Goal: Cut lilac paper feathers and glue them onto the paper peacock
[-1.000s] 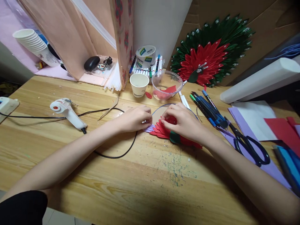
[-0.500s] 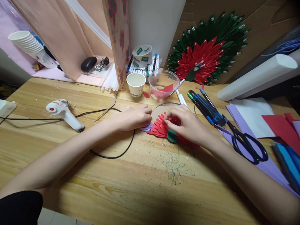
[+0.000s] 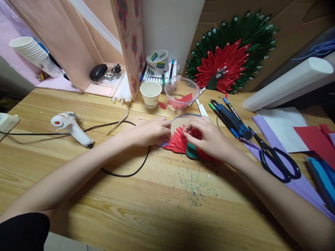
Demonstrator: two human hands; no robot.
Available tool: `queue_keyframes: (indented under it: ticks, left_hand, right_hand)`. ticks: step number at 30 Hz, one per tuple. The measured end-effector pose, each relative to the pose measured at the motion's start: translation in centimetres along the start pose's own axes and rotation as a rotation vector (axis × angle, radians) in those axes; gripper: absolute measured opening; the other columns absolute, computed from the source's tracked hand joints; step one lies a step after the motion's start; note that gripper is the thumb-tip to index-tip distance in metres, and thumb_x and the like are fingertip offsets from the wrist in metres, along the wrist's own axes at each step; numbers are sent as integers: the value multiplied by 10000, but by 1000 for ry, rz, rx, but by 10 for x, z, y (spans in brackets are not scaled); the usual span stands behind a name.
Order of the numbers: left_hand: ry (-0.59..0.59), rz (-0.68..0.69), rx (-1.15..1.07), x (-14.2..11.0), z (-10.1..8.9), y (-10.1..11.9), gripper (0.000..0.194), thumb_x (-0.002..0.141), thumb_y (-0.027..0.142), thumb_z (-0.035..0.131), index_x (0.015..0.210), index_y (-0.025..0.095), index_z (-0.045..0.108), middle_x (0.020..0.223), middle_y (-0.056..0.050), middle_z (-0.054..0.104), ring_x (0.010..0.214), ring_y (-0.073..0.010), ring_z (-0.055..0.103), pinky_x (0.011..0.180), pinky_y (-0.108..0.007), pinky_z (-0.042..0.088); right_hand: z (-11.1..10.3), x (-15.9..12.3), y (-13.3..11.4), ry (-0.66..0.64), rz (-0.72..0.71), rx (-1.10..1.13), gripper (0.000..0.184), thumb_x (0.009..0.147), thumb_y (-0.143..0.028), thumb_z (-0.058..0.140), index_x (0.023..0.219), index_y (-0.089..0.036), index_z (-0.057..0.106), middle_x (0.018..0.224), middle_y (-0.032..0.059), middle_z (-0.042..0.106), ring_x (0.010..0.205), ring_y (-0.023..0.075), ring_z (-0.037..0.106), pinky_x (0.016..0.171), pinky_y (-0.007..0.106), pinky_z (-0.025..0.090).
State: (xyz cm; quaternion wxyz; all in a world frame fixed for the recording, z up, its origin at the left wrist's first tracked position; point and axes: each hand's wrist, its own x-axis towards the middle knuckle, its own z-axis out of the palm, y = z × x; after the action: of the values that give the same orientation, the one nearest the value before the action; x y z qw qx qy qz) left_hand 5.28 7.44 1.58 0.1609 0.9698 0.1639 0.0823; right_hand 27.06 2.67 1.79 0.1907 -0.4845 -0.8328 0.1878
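Note:
A red paper-petal craft point(image 3: 176, 142) with a green leaf piece point(image 3: 192, 151) lies on the table under my hands, on a brown cardboard backing point(image 3: 180, 120) edged in blue. At its left edge my left hand point(image 3: 157, 132) has curled fingers, close to some purple strips point(image 3: 162, 143). Its fingertips are turned away, so what they hold is hidden. Over the petals, my right hand point(image 3: 205, 134) brings thumb and forefinger together in a pinch. Anything between those tips is too small to name.
A white glue gun point(image 3: 73, 129) with a black cord lies left. Behind stand a paper cup point(image 3: 151, 94) and a clear bowl point(image 3: 181, 94) with red scraps. Pens point(image 3: 230, 118), black scissors point(image 3: 277, 160) and coloured paper point(image 3: 284, 129) lie right. A finished-looking red-and-green peacock-like craft point(image 3: 232, 55) leans behind.
My left hand has shifted very slightly right along the craft's edge. My right hand keeps its pinch in nearly the same place. The view has tilted a little.

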Motion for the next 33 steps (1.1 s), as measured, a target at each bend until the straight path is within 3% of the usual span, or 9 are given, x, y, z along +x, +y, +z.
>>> queue_keyframes:
  ticks: [20, 33]
  left_hand:
    - [-66, 13, 31, 6, -1, 1, 72, 791, 145, 556, 806, 131, 625, 855, -73, 582, 795, -171, 482, 671, -259, 386]
    - [-86, -37, 29, 6, 0, 3, 147, 816, 176, 522, 767, 124, 650, 807, -80, 591, 791, -178, 510, 675, -267, 403]
  right_hand:
    - [2, 0, 3, 14, 16, -6, 92, 820, -237, 522, 733, -210, 533, 762, 41, 582, 782, 205, 507, 725, 342, 395]
    - [5, 1, 7, 34, 23, 8, 103, 829, -249, 525, 737, -210, 547, 768, 37, 594, 774, 198, 517, 721, 337, 394]
